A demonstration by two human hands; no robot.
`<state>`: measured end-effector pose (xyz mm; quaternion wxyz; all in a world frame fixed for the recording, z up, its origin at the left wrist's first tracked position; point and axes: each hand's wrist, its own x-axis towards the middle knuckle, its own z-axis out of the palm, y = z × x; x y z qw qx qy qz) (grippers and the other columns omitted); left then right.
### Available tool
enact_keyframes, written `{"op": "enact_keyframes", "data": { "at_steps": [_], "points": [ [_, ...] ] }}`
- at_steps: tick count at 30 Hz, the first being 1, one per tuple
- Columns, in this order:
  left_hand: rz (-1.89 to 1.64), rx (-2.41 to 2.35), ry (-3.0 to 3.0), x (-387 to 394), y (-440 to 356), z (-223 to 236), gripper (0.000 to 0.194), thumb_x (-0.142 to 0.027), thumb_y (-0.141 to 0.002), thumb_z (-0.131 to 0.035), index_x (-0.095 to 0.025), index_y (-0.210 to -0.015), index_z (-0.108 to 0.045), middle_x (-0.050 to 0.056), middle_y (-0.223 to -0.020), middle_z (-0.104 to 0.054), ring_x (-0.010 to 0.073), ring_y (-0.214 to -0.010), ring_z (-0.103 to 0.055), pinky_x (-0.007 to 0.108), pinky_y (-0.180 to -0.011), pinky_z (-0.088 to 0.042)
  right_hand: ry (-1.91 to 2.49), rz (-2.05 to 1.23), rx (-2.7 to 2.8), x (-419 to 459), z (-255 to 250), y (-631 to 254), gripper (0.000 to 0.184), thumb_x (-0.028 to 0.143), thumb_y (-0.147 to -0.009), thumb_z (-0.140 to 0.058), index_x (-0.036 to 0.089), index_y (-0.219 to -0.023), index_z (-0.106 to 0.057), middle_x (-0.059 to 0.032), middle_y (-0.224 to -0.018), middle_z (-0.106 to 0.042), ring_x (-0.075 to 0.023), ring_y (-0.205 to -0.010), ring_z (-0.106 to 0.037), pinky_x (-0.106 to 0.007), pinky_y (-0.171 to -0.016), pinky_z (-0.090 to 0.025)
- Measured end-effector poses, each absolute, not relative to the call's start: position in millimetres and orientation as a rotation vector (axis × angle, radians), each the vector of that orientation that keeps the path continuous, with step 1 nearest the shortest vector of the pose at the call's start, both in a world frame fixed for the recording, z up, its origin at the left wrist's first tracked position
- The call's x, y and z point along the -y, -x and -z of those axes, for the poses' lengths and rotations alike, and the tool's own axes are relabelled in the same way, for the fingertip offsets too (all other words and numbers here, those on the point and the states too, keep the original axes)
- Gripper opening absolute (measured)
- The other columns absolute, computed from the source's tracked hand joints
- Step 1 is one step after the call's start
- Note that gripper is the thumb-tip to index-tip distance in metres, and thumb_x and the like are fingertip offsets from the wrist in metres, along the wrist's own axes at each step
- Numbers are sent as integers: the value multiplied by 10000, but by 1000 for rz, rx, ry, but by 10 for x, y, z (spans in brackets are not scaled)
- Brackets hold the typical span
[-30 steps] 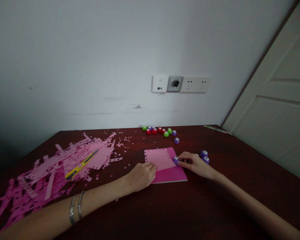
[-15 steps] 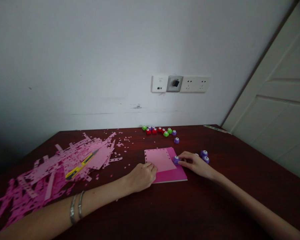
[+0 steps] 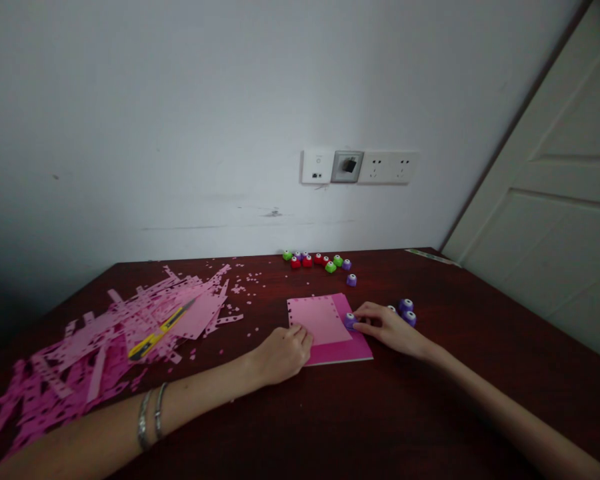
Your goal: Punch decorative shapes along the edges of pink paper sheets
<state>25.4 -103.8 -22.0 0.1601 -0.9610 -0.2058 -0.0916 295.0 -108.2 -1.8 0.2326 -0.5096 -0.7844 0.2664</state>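
A light pink sheet of paper [image 3: 320, 321] with holes punched along its top and side edges lies over darker magenta paper [image 3: 350, 351]. My left hand [image 3: 284, 352] is closed on the lower left edge of these sheets, its fingertips curled over the light pink one. My right hand [image 3: 386, 327] pinches a small purple craft punch [image 3: 350, 321] between thumb and fingers at the light sheet's right edge. Whether the paper sits inside the punch's slot is too small to tell. Just behind my right hand stand more purple punches [image 3: 407, 306], one partly hidden.
Pink paper strips and offcuts [image 3: 100, 340] are heaped on the left, with a yellow utility knife [image 3: 160, 331] on top. Tiny paper bits [image 3: 237, 289] are scattered nearby. Red, green and purple punches [image 3: 307, 261] line the table's back edge by the wall.
Both hands, the paper and the purple punch keep their places relative to each other. The whole view has shifted very slightly.
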Motion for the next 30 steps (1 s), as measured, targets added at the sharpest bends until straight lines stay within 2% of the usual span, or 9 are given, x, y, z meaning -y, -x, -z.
{"op": "enact_keyframes", "data": {
  "at_steps": [14,22,30],
  "points": [
    [275,579,2759,1043,-251,217,217,-125,-844,-383,-61,-969,-548,169,-945,-635,218,-911,-601,327,-729,-505,1395,-719,2146,1120,12,-2938,294,436,-817,-519,210,-950,-652,-52,-909,-576,-159,-747,-526,-304,-684,-448],
    [295,579,2747,1039,-246,255,226,-124,-846,-382,-60,-981,-552,170,-958,-634,217,-920,-599,327,-726,-506,1387,-724,2164,1118,9,-2943,298,440,-813,-518,209,-947,-649,-54,-924,-575,-174,-791,-534,-339,-744,-457],
    [252,552,2760,1056,-278,217,225,-108,-840,-400,-62,-1000,-551,170,-995,-628,222,-964,-583,328,-744,-502,1354,-725,2216,1121,17,-2958,271,404,-807,-539,213,-961,-654,-53,-938,-563,-169,-793,-528,-322,-737,-457]
  ]
}}
